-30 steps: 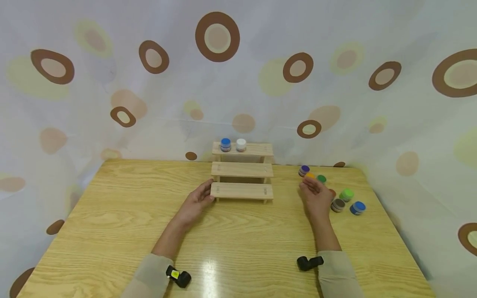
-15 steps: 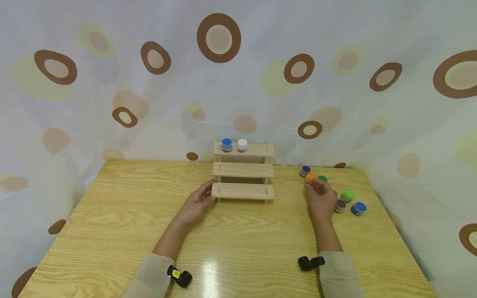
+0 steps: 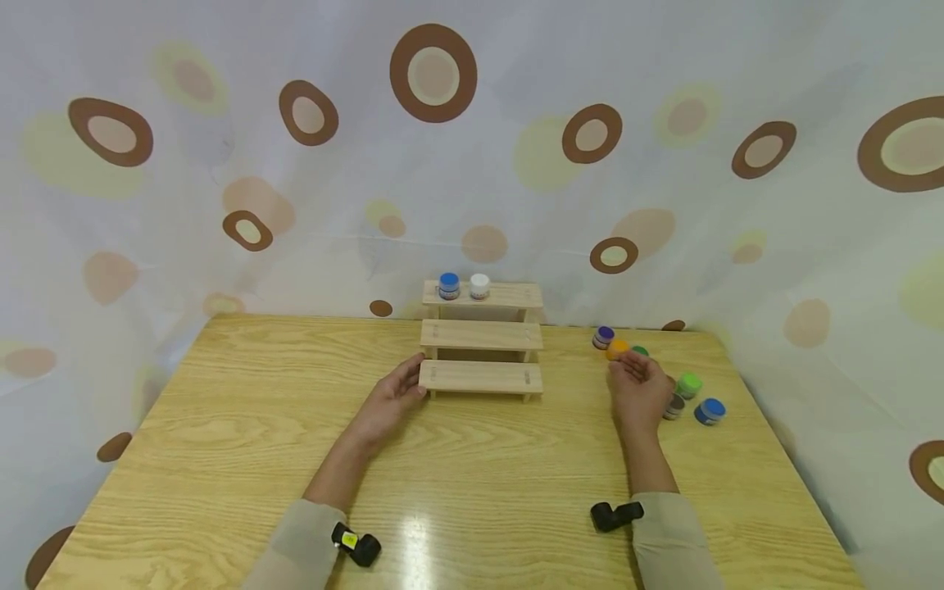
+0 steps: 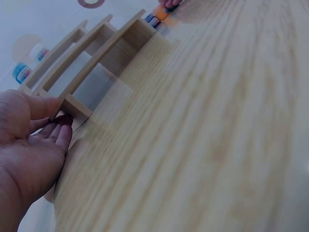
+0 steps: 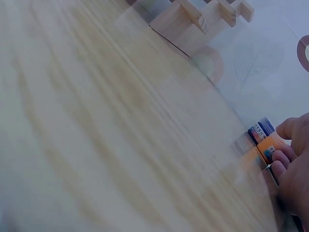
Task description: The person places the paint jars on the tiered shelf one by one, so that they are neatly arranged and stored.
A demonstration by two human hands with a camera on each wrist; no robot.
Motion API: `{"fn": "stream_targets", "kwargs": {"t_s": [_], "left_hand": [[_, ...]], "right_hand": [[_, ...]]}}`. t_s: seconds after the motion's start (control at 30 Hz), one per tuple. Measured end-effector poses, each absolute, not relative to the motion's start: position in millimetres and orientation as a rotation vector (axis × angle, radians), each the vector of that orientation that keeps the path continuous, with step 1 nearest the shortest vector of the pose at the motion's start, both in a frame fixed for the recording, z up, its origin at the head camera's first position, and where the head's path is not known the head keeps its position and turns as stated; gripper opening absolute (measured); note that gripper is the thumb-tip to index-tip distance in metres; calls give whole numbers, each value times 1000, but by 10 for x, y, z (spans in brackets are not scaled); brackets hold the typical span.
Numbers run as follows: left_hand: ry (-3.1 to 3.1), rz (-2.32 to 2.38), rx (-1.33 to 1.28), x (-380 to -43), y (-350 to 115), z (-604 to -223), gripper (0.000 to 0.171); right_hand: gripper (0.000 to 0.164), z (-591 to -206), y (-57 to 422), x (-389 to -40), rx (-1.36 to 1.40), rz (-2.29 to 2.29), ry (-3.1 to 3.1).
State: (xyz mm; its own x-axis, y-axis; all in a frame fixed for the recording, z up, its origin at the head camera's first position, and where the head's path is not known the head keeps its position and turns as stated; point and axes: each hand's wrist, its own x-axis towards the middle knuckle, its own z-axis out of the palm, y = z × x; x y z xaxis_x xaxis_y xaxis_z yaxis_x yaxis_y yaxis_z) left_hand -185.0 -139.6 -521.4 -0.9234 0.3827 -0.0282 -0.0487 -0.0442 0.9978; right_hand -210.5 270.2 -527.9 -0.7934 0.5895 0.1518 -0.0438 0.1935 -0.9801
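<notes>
A three-tier wooden shelf (image 3: 479,377) stands at the back middle of the table. My left hand (image 3: 385,406) grips its lowest tier at the left end; in the left wrist view the thumb lies on the board's end and the fingers bend in by the leg. Over at the right, my right hand (image 3: 640,397) has its fingers bent at an orange paint jar (image 3: 618,347). The right wrist view has thumb and fingertips overlapping that orange jar (image 5: 267,147); I cannot tell whether they pinch it. A purple-lidded jar (image 3: 603,337) sits just beyond, and a green-lidded one (image 3: 640,351) is partly hidden.
On the top tier are a blue jar (image 3: 449,286) and a white jar (image 3: 479,287). Right of my right hand stand a light green jar (image 3: 689,385), a dark grey-lidded jar (image 3: 674,406) and another blue jar (image 3: 710,411). A patterned curtain (image 3: 332,188) hangs behind the table.
My right hand has shifted slightly right and back toward me, uncovering more of the orange jar. The left hand keeps its hold on the shelf.
</notes>
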Motion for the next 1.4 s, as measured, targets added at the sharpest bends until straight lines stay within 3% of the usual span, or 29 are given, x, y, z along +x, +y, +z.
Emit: {"fn": "stream_targets", "kwargs": {"t_s": [0.57,0.87,1.4], "left_hand": [[1939,2043,331,-1845,-1382,-5189,64],[1931,2044,340,-1867,-1395,-5228,64],[1930,2048,341,-1868,-1389,-5250,64]], "right_hand": [[42,-5323,2846,-2334,-583,1658,-1957],[50,-5338,2930,-2400,-486,1686,-2042],[39,-5366,2887,-2393,-435,1648,-2058]]}}
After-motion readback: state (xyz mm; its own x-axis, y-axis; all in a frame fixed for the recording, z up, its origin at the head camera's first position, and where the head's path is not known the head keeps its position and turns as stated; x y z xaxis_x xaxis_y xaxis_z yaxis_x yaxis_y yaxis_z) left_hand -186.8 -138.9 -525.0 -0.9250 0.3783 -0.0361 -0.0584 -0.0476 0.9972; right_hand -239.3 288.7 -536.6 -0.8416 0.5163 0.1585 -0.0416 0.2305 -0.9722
